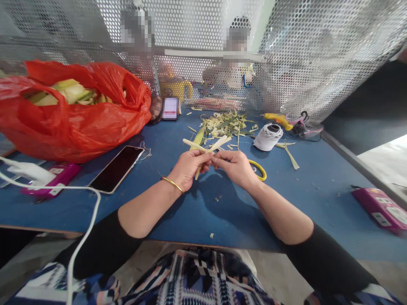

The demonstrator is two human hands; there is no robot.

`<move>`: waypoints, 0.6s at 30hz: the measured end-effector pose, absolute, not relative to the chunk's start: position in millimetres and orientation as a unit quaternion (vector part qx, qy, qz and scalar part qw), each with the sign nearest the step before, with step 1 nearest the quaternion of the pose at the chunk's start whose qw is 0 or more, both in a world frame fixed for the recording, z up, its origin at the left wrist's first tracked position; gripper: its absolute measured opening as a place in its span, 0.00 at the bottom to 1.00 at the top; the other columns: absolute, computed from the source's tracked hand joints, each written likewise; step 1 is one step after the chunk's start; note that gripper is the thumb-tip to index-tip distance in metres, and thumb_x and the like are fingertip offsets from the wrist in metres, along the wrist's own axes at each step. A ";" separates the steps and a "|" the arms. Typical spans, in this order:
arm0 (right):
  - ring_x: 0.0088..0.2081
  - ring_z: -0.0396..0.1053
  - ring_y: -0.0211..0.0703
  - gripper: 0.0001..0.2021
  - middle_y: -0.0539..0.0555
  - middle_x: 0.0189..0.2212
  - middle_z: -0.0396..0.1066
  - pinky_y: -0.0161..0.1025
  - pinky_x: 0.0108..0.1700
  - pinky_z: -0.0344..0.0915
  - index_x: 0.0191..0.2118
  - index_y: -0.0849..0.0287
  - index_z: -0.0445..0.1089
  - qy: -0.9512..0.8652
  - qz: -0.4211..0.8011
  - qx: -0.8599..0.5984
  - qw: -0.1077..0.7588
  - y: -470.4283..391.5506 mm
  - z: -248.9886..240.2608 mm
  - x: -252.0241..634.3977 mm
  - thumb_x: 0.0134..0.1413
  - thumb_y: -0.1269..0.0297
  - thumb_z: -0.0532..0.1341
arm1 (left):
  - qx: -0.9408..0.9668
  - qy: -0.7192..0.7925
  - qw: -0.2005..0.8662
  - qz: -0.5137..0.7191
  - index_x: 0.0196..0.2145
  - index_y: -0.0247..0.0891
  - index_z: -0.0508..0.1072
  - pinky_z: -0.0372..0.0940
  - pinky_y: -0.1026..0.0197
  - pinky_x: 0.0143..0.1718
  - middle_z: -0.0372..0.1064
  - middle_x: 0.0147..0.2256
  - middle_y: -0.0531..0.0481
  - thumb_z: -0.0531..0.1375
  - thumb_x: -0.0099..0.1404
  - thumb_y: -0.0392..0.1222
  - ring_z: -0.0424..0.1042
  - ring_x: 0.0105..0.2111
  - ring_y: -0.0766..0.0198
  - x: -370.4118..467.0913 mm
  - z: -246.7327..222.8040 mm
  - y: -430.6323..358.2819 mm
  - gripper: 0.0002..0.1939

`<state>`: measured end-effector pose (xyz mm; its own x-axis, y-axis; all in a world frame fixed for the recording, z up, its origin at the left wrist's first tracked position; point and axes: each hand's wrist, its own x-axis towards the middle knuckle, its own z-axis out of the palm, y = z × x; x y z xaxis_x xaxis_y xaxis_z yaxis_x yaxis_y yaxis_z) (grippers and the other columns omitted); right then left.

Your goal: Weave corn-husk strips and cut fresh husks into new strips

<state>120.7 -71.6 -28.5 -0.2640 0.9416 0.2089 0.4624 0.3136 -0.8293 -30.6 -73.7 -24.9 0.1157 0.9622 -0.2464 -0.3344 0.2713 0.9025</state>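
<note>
Pale corn husk strips (220, 143) cross one another between my two hands, above the blue table. My left hand (193, 164) is closed, pinching the strips where they meet; one end sticks out below its fingers. The fingertips of my right hand (234, 164) press together on the same strips, close against the left fingers. Just beyond the hands lies a greener husk leaf (199, 137), beside a heap of husk scraps (227, 123). Yellow-handled scissors (261, 169) lie by my right wrist, mostly hidden behind the hand. A spool of white thread (269, 136) stands farther right.
A red plastic bag (79, 114) of corn husks fills the left, with a phone (117, 168) before it. A white cable (92, 212) crosses the left side. Purple power strips (383, 207) sit at both sides. A yellow glue gun (278, 120) lies near the perforated metal screen (197, 25).
</note>
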 end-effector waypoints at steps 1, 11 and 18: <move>0.25 0.59 0.36 0.15 0.47 0.18 0.63 0.35 0.30 0.54 0.19 0.58 0.66 -0.727 0.324 -0.485 0.361 -72.6 -27.8 120.1 0.53 0.58 0.59 | 0.351 0.458 0.650 0.495 0.20 0.32 0.71 0.54 0.68 0.19 0.65 0.16 0.55 0.71 0.53 0.35 0.61 0.15 0.74 -29.6 -24.7 -73.8 0.12; 0.26 0.59 0.37 0.12 0.47 0.19 0.63 0.35 0.30 0.52 0.20 0.58 0.65 -0.747 0.237 -0.511 0.354 -77.4 -27.5 115.3 0.53 0.63 0.58 | 0.282 0.468 0.664 0.512 0.23 0.30 0.75 0.52 0.72 0.17 0.65 0.16 0.55 0.65 0.61 0.32 0.60 0.14 0.76 -26.1 -24.8 -74.5 0.09; 0.28 0.64 0.39 0.11 0.50 0.21 0.69 0.34 0.32 0.56 0.21 0.56 0.66 -0.728 0.240 -0.528 0.366 -73.3 -31.1 119.6 0.53 0.62 0.57 | 0.224 0.417 0.758 0.449 0.33 0.31 0.78 0.63 0.69 0.18 0.69 0.20 0.53 0.58 0.67 0.35 0.66 0.16 0.72 -40.2 -12.8 -71.6 0.09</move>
